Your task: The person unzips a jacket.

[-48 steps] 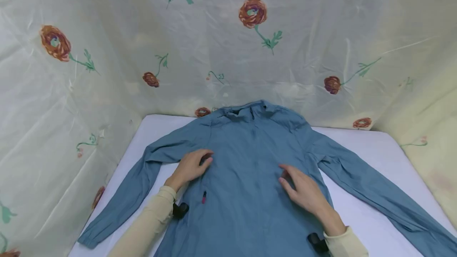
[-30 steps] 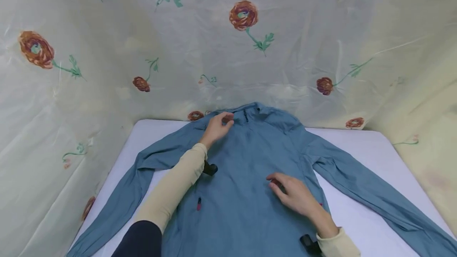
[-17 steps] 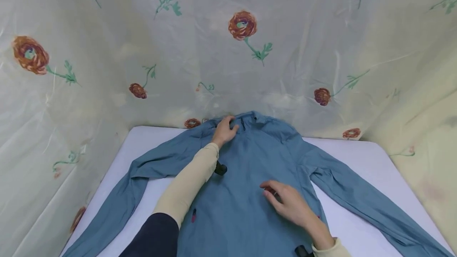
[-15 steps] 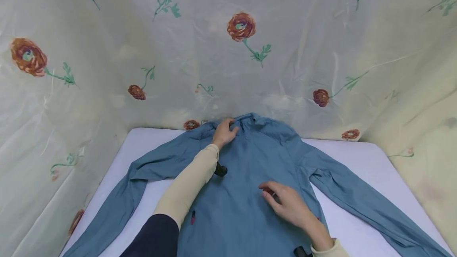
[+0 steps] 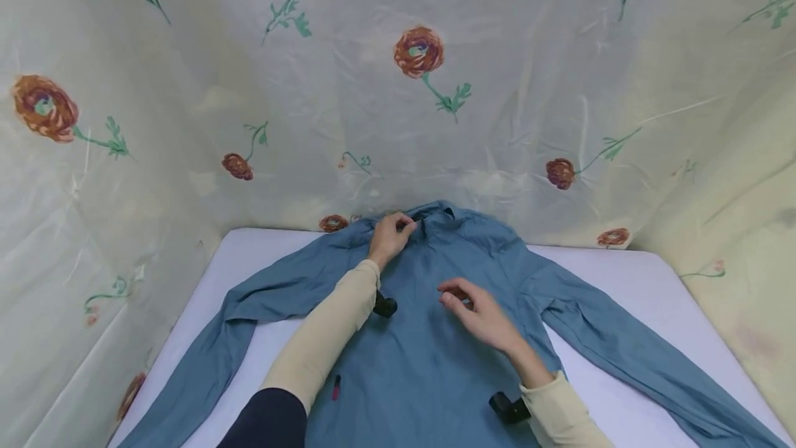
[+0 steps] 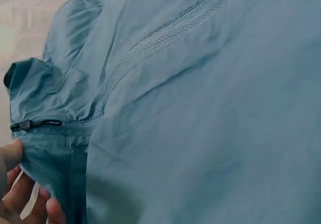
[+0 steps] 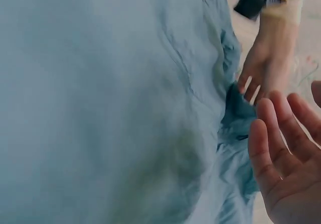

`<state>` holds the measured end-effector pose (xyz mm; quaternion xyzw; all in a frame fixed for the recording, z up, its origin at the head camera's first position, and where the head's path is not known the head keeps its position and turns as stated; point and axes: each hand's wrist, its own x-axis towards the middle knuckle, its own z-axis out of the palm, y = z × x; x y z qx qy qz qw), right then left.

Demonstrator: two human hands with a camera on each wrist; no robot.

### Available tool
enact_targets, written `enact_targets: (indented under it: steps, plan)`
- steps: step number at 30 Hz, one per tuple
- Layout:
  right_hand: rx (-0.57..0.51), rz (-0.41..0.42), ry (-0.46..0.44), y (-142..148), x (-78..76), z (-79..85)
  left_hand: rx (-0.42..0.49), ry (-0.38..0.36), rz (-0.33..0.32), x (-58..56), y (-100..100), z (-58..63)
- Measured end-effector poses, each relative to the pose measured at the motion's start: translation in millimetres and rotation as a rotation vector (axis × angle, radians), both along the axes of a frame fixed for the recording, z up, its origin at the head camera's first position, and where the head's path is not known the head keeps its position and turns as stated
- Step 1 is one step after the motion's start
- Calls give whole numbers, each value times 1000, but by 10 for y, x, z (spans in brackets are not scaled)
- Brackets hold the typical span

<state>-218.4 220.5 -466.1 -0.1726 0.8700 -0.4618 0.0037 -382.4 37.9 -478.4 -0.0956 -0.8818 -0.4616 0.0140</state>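
Note:
A blue zip-front jacket [image 5: 429, 365] lies spread front side up, its sleeves out to both sides. At its collar [image 5: 444, 220], my left hand [image 5: 388, 237] pinches the fabric edge between thumb and fingers. The left wrist view shows this edge slightly lifted beside a black zip pull [image 6: 37, 125] at the top of the zip [image 6: 155, 40]. My right hand [image 5: 479, 313] hovers over the jacket's chest with fingers loosely bent, holding nothing. Its fingers [image 7: 281, 128] look relaxed and apart from the cloth in the right wrist view.
Under the jacket is a white table [image 5: 273, 344]. A pale curtain [image 5: 497, 75] printed with flowers hangs behind it and along both sides. A small pink-and-black pocket zip pull [image 5: 336, 387] shows low on the jacket. Black wrist cameras [image 5: 508, 408] sit on both wrists.
My left hand has moved from beside the jacket's left side up to the collar and taken hold of its edge. My right hand has shifted inward and, lately, up. The head view has tilted upward.

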Motion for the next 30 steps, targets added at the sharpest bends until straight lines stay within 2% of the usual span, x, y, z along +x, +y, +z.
enact_targets:
  steps: [4, 9, 15, 17, 22, 30]
  plan:
    - [-70, -57, -65, -65, -294, 28, 14, -21, -40, -1, -19, 48]
    - [-141, -95, -139, -190, -534, 78, 41, -51, -88, 11, -40, 80]
    - [-191, -185, -169, -363, -798, 78, 83, -78, -73, 13, -98, 103]
    - [-187, -233, -154, -418, -876, 62, 84, -78, -71, 8, -113, 107]
    - [-133, -353, -31, -515, -1034, 1, 96, -78, -66, 4, -125, 140]
    - [-96, -462, 80, -576, -1139, -111, 76, -84, -84, 45, -113, 135]
